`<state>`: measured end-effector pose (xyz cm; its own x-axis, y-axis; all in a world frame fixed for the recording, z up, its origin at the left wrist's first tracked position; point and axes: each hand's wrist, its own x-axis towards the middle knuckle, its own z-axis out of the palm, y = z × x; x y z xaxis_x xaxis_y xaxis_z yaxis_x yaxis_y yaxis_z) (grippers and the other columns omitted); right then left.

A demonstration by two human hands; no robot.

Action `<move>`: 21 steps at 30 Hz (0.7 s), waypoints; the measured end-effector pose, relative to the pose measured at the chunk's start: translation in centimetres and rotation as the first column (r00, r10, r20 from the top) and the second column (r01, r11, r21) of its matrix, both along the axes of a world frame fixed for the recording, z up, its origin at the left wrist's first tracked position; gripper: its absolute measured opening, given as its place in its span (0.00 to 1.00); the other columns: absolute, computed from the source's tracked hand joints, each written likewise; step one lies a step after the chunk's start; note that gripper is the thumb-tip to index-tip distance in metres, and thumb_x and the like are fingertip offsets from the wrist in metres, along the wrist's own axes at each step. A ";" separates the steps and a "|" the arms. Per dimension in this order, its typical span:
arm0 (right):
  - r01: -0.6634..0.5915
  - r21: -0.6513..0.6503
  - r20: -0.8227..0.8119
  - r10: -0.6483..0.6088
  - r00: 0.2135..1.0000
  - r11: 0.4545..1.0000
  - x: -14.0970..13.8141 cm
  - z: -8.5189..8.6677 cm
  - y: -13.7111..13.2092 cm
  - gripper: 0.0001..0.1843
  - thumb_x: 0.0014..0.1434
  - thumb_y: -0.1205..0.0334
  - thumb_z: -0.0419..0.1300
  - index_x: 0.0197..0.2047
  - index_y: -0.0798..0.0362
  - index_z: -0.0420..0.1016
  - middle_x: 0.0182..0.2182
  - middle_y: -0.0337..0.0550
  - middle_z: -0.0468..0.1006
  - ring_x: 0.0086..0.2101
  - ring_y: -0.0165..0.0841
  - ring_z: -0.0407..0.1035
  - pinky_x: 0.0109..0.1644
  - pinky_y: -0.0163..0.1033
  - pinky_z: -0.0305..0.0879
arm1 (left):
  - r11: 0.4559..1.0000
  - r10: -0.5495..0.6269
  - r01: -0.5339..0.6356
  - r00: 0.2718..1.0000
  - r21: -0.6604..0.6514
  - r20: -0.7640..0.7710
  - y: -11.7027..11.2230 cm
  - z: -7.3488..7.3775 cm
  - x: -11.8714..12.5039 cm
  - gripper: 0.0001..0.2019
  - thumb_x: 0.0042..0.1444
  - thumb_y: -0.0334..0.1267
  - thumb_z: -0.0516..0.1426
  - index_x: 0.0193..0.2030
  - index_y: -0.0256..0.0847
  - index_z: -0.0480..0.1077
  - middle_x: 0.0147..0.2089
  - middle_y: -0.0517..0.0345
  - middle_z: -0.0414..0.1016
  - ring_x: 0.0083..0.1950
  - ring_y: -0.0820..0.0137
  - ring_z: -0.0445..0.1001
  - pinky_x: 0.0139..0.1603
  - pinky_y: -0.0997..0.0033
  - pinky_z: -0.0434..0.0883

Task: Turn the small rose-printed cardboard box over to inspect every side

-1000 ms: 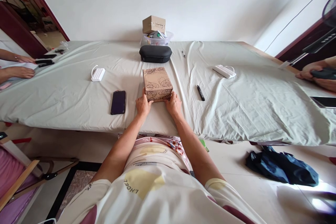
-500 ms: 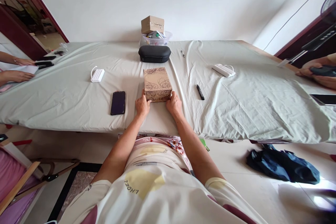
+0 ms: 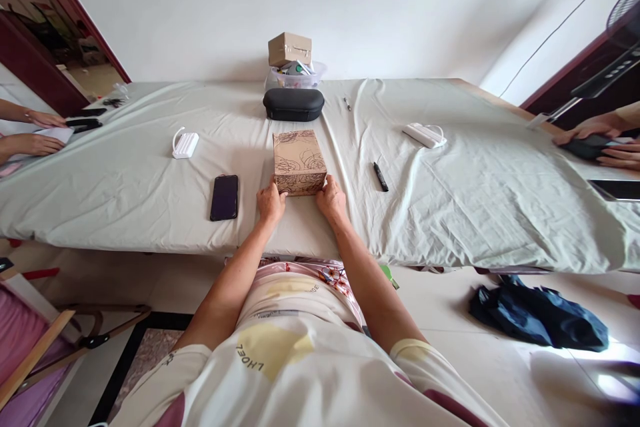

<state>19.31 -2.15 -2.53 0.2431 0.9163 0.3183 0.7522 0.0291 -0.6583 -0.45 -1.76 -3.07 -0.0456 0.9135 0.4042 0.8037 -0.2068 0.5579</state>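
Box [image 3: 300, 155] in brown card, scrawled with dark looping lines, sits near the middle of the table's near half, held from both sides at its near end. The left hand [image 3: 271, 201] grips the near left corner, its thumb along the lower near edge; the right hand [image 3: 331, 200] holds the near right corner in the same way. Both hands are closed against the card, with the width of the box between them, and the forearms reach straight out from the body.

Under it spreads a pale, creased cloth [image 3: 475, 213]. Left of the left hand lies a dark phone [image 3: 224, 197]; right of the right hand, a black marker [image 3: 381, 177], set at a slant. Farther out, a white block [image 3: 185, 145] with a loop stands on the left, and a similar loop-strapped block [image 3: 423, 135] lies on the right.

Just beyond the box is a black case [image 3: 293, 104], with a small pen [image 3: 347, 104] to its right. Behind the case, by the wall, a clear tub [image 3: 297, 79] bears a taped carton [image 3: 290, 49]. Other people's hands show at both table ends.
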 end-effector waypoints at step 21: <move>0.017 -0.117 0.107 -0.005 0.994 0.993 -0.5 1.4 -0.8 0.26 0.55 0.71 0.51 0.58 0.52 0.64 0.44 0.53 0.78 0.43 0.45 0.70 0.50 0.48 0.67 | 0.993 0.030 -0.042 0.994 -0.107 -0.109 -1.1 1.9 0.3 0.27 0.65 0.32 0.61 0.69 0.33 0.60 0.57 0.37 0.77 0.61 0.56 0.76 0.64 0.60 0.66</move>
